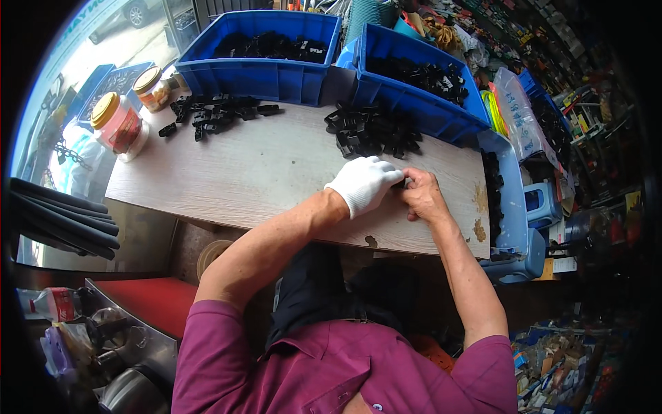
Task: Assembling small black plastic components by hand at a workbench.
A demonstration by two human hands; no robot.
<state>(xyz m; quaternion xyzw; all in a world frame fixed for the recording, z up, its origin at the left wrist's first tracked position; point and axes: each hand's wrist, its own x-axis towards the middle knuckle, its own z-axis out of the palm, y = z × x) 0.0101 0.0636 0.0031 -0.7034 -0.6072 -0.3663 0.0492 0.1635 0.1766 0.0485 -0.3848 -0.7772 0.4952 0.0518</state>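
Several blue bins point(255, 81), scuffed pale tabletop point(241, 165), cluttered room point(496, 31), gloved left hand point(365, 182), bare right hand point(423, 194), shared grip pinching black piece point(399, 183)

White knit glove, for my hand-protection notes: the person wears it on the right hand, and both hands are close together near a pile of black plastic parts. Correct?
No, the head view shows the white knit glove on the left hand; it and the right hand are indeed close together near a pile of black plastic parts.
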